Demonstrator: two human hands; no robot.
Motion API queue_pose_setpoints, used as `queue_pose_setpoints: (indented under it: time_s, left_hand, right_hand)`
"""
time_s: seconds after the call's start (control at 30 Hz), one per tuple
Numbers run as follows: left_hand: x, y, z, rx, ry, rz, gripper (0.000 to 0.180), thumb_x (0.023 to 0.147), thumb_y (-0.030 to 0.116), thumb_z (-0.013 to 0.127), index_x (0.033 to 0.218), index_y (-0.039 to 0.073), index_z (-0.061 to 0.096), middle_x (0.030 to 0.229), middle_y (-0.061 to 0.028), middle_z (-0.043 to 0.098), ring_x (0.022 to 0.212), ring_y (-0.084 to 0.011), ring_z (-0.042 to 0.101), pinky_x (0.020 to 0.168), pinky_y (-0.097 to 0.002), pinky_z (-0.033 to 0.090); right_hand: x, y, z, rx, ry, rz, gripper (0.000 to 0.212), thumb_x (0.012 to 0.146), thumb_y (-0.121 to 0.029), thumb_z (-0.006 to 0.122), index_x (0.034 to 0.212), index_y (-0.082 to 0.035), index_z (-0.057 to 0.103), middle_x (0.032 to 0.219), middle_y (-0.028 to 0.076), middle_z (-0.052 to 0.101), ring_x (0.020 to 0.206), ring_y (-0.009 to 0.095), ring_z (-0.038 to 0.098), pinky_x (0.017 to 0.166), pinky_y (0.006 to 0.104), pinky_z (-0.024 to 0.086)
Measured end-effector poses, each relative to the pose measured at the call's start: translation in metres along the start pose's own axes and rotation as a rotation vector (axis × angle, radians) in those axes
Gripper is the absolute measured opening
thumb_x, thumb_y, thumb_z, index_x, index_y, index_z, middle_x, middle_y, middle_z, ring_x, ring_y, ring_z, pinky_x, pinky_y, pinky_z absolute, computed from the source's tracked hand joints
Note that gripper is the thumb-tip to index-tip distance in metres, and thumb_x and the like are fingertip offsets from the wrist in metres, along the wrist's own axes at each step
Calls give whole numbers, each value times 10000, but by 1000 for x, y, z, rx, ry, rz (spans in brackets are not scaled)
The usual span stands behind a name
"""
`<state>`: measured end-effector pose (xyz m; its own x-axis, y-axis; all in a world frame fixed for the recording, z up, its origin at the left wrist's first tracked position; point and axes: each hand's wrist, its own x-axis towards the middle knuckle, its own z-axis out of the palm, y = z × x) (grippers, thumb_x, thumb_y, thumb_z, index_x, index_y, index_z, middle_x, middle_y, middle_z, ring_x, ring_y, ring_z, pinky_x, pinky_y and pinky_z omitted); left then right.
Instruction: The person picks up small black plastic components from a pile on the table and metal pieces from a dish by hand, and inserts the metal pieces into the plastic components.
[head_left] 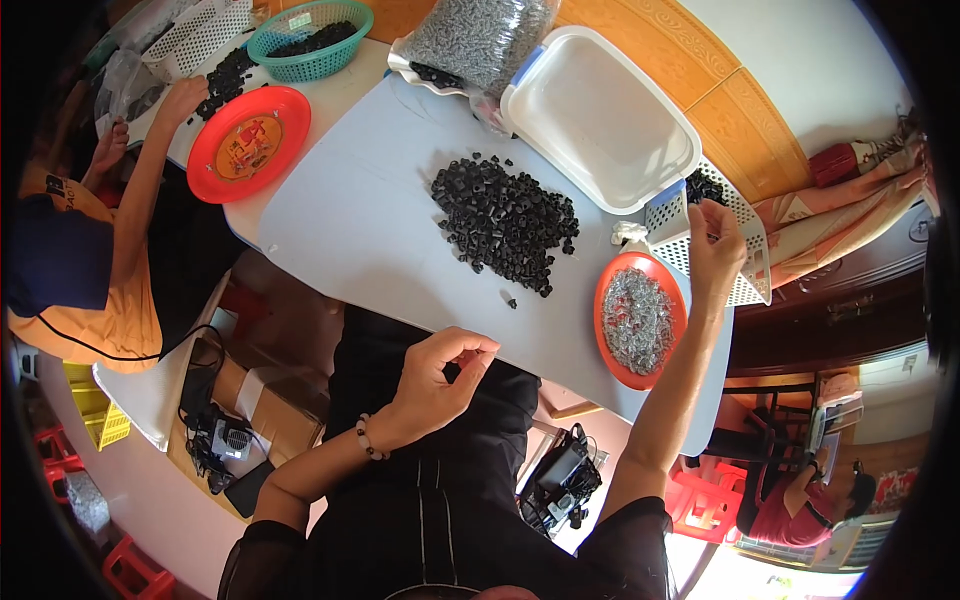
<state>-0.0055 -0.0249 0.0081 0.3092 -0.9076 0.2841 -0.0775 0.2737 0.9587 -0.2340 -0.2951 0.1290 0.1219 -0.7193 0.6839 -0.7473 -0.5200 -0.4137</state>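
My left hand (440, 382) hovers in front of the table's near edge, thumb and fingertips pinched together. Whatever it may hold is too small to make out. Over the white perforated basket (748, 246) at the right, my right hand (716, 247) has its fingers curled and closed; anything in them is hidden. Black pieces (705, 186) lie inside that basket. A large pile of small black plastic parts (500, 220) spreads across the middle of the table, with one loose part (512, 302) at its near side. Below my right hand stands an orange-red dish (601, 335) of small clear pieces (640, 318).
Behind the pile are a white tub (600, 120) and a bag of grey pieces (480, 45). Leftward stand a red plate (295, 125) and a teal basket (320, 67). A co-worker's hand (183, 100) is at the left. Another person (800, 505) sits far right.
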Motion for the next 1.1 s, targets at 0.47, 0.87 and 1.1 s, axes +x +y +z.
queue_pose_setpoints:
  time_s: [0.47,0.87,1.1]
  left_hand:
    - [-2,-2,-3,-53,-1,-37,144,889,-11,667,1031,-4,691,885,-67,702,718,-104,623,681,-236,504]
    - [-2,-6,-3,-179,37,-105,192,887,-3,694,1078,-1,681,949,-71,714,751,-82,645,715,-228,523]
    - [16,14,2,-74,104,13,326,856,28,759,1165,4,656,1022,-89,701,771,-97,663,717,-241,544]
  right_hand:
    - [-51,-48,79,-129,-631,-43,164,841,-173,720,940,-44,738,860,141,741,823,297,716,772,399,546]
    - [-66,-88,42,312,-704,110,111,845,-91,723,917,-6,714,823,87,702,763,167,654,706,308,527]
    - [-110,-122,15,729,-904,267,115,865,-45,725,970,-2,711,846,40,680,775,111,608,749,273,500]
